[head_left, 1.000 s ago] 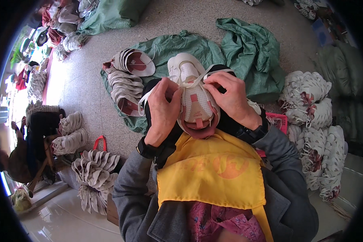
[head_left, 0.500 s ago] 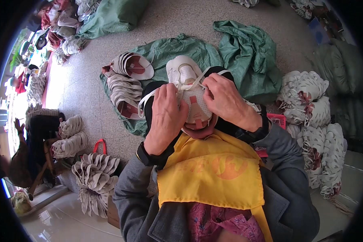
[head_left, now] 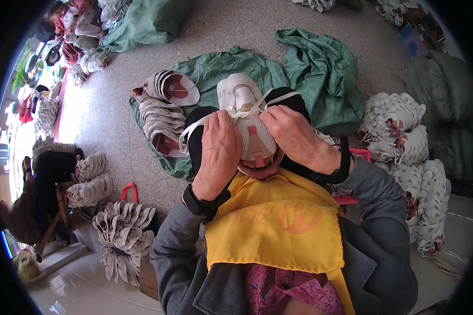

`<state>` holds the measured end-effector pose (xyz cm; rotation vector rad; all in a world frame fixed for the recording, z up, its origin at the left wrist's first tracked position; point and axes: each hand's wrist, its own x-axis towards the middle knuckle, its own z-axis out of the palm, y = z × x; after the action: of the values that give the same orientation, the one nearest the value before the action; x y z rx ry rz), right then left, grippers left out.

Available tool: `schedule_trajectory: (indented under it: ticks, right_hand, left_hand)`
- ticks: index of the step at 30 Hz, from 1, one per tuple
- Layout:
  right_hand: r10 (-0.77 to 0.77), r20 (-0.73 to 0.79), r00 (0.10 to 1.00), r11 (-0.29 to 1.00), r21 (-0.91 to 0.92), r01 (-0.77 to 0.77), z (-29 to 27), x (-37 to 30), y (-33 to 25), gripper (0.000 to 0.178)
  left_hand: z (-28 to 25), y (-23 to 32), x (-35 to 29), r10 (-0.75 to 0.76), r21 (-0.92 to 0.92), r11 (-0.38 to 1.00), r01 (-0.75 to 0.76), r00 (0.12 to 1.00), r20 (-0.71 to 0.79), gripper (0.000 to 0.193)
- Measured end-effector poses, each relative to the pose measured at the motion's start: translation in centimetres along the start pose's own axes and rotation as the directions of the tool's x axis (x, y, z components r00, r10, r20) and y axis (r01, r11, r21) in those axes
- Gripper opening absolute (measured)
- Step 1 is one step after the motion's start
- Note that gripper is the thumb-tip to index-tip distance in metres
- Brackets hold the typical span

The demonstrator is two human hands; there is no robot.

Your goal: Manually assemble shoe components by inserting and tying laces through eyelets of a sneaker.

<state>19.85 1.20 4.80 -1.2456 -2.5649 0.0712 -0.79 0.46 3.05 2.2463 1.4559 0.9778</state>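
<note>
A white shoe upper (head_left: 227,89) with a mesh tongue and pinkish-red patches lies across my lap, its toe pointing away from me. White shoelaces (head_left: 279,98) cross over its throat, and loose lengths loop out to both sides. At the left edge of the throat, my left hand (head_left: 219,149) is closed, its fingers pinching a lace. My right hand (head_left: 298,137) pinches the lace on the opposite side, thumb and fingertips together. The fingers partly cover the eyelet edges, so the exact lace holes are hidden.
Nested shoe uppers (head_left: 163,116) rest on a green sack (head_left: 207,65) beyond my knees to the left. Another green sack (head_left: 320,73) lies crumpled at the right. Bundles of laced uppers (head_left: 394,118) are stacked by my right arm, and fanned grey pieces (head_left: 123,226) stand at my left.
Both hands have shifted only slightly. My right hand's fingertips have drawn in a little toward the throat of the shoe upper, and both hands still pinch the laces.
</note>
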Motion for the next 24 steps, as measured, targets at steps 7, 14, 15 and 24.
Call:
schedule_trajectory:
  ticks: [7,14,15,24]
  right_hand:
    - [-0.064,-0.062,0.996,0.998,-0.002,0.064,0.5,0.4,1.0,0.025]
    - [-0.147,-0.148,0.978,0.986,-0.095,0.134,0.6,0.6,1.3,0.018]
    - [-0.152,-0.16,0.975,0.986,-0.094,0.138,0.7,0.7,1.2,0.018]
    - [-0.236,-0.118,0.965,0.956,-0.204,0.209,0.2,1.5,1.7,0.015]
  left_hand:
    - [0.3,0.5,0.0,-0.035,-0.041,0.999,0.035,0.999,-0.001,0.019]
    - [1.1,-0.2,-0.3,-0.058,-0.081,0.995,0.05,0.994,-0.093,0.017]
    - [1.1,-0.3,-0.2,-0.056,-0.092,0.995,0.047,0.993,-0.101,0.016]
    - [0.5,0.2,0.2,-0.043,-0.098,0.995,0.036,0.997,-0.072,0.015]
